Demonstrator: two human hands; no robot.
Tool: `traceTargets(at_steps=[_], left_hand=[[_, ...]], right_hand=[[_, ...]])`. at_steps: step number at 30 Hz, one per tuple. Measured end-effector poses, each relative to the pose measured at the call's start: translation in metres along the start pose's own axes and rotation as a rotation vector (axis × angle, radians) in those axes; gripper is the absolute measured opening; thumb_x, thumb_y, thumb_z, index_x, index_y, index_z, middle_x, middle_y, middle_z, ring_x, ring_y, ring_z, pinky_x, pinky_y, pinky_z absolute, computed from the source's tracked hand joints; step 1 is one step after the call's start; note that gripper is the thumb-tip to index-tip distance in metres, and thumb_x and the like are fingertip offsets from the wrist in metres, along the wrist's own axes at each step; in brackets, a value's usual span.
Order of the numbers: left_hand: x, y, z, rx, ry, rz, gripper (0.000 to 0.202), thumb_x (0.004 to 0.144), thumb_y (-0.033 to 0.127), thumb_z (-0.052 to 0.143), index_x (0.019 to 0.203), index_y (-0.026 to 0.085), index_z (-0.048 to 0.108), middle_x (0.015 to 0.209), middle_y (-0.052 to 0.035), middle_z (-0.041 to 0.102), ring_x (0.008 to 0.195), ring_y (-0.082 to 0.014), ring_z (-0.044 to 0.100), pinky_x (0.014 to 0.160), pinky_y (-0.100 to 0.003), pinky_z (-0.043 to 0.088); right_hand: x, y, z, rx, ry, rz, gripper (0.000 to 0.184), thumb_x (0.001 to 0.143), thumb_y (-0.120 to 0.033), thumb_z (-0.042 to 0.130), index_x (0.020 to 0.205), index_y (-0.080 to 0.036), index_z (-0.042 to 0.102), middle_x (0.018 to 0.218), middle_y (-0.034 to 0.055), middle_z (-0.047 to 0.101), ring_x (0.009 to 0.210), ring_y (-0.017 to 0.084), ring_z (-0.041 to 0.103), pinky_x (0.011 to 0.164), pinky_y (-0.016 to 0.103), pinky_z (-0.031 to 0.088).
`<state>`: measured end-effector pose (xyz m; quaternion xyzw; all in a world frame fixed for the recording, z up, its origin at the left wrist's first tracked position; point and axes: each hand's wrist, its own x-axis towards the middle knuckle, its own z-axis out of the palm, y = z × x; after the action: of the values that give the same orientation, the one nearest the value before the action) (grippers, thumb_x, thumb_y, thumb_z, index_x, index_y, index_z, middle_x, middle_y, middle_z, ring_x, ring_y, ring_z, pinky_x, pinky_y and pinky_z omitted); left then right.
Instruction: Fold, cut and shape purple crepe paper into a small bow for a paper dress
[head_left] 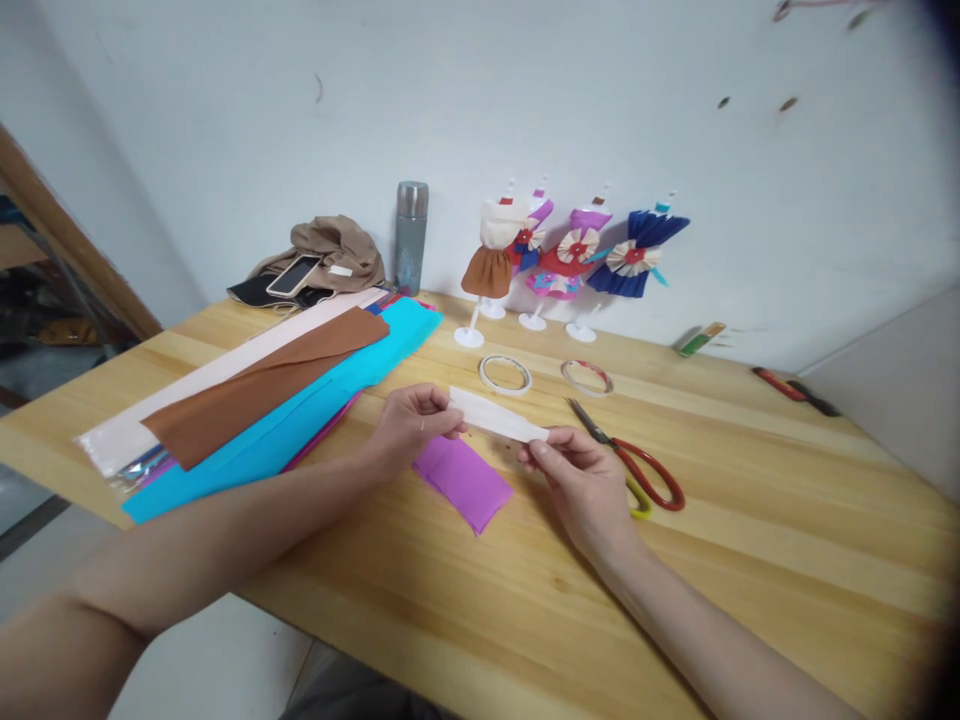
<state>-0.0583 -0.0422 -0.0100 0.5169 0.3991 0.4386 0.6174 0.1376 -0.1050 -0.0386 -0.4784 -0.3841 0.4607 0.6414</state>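
Note:
A white paper strip [496, 415] is stretched between both hands above the wooden table [750, 520]. My left hand [409, 428] pinches its left end, and my right hand [581, 485] pinches its right end. Under the strip lies a folded purple paper piece [465, 482]. Red-handled scissors [637, 465] rest just right of my right hand.
Long sheets of crepe paper, brown [262, 385], turquoise [300, 420] and pale pink, lie at the left. Two tape rolls [505, 373] sit behind the hands. Several paper-dressed mannequin stands [570, 260], a steel flask [411, 237], a beige cloth with a phone [296, 275] and a glue stick [701, 339] line the wall.

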Motion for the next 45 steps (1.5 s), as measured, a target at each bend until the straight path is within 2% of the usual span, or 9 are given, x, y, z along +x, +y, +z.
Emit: traceTargets(at_steps=[7, 13, 19, 27, 33, 45], left_hand=[[0.0022, -0.0022, -0.0005, -0.043, 0.027, 0.020, 0.019, 0.059, 0.021, 0.075, 0.063, 0.016, 0.057, 0.060, 0.0009, 0.068, 0.055, -0.0102, 0.062, 0.061, -0.024, 0.049], [0.0031, -0.0021, -0.0002, -0.062, 0.007, 0.025, 0.018, 0.058, 0.018, 0.075, 0.062, 0.016, 0.057, 0.059, 0.0017, 0.066, 0.056, -0.0104, 0.061, 0.061, -0.023, 0.049], [0.0008, -0.0010, 0.0013, -0.074, -0.007, 0.027, 0.016, 0.059, 0.017, 0.074, 0.062, 0.015, 0.058, 0.057, 0.0025, 0.065, 0.057, -0.0095, 0.060, 0.061, -0.022, 0.046], [0.0023, -0.0023, 0.0002, -0.043, -0.019, -0.069, 0.016, 0.060, 0.017, 0.076, 0.064, 0.014, 0.060, 0.061, 0.0005, 0.067, 0.059, -0.0097, 0.062, 0.063, -0.022, 0.046], [0.0020, 0.0008, 0.0015, 0.022, 0.016, -0.064, 0.013, 0.061, 0.017, 0.072, 0.057, 0.015, 0.060, 0.057, 0.0008, 0.066, 0.056, -0.0094, 0.061, 0.061, -0.022, 0.046], [-0.0001, 0.0027, 0.0013, 0.042, 0.022, -0.051, 0.011, 0.059, 0.015, 0.072, 0.058, 0.015, 0.061, 0.059, 0.0014, 0.067, 0.055, -0.0083, 0.057, 0.059, -0.021, 0.044]], right_hand=[[0.0020, 0.0016, -0.0019, 0.003, 0.006, -0.031, 0.028, 0.059, -0.039, 0.087, 0.066, -0.019, 0.069, 0.059, 0.0014, 0.070, 0.055, 0.013, 0.059, 0.061, 0.027, 0.047], [0.0022, 0.0040, -0.0026, -0.010, -0.030, -0.017, 0.029, 0.061, -0.040, 0.087, 0.068, -0.019, 0.069, 0.061, 0.0021, 0.071, 0.055, 0.011, 0.059, 0.062, 0.025, 0.047], [0.0038, 0.0042, -0.0030, -0.022, 0.024, -0.011, 0.032, 0.057, -0.041, 0.089, 0.067, -0.018, 0.069, 0.060, 0.0013, 0.070, 0.055, 0.011, 0.059, 0.062, 0.025, 0.047], [0.0061, 0.0061, -0.0027, -0.030, 0.053, -0.014, 0.031, 0.057, -0.040, 0.088, 0.067, -0.018, 0.068, 0.061, 0.0012, 0.070, 0.055, 0.011, 0.060, 0.062, 0.026, 0.048], [0.0045, 0.0062, -0.0024, -0.043, 0.057, -0.026, 0.030, 0.059, -0.040, 0.088, 0.067, -0.019, 0.069, 0.060, 0.0010, 0.070, 0.055, 0.010, 0.060, 0.062, 0.024, 0.048], [0.0041, 0.0058, -0.0011, -0.008, 0.065, -0.035, 0.029, 0.056, -0.036, 0.089, 0.068, -0.019, 0.069, 0.060, 0.0012, 0.070, 0.055, 0.012, 0.061, 0.062, 0.026, 0.050]])
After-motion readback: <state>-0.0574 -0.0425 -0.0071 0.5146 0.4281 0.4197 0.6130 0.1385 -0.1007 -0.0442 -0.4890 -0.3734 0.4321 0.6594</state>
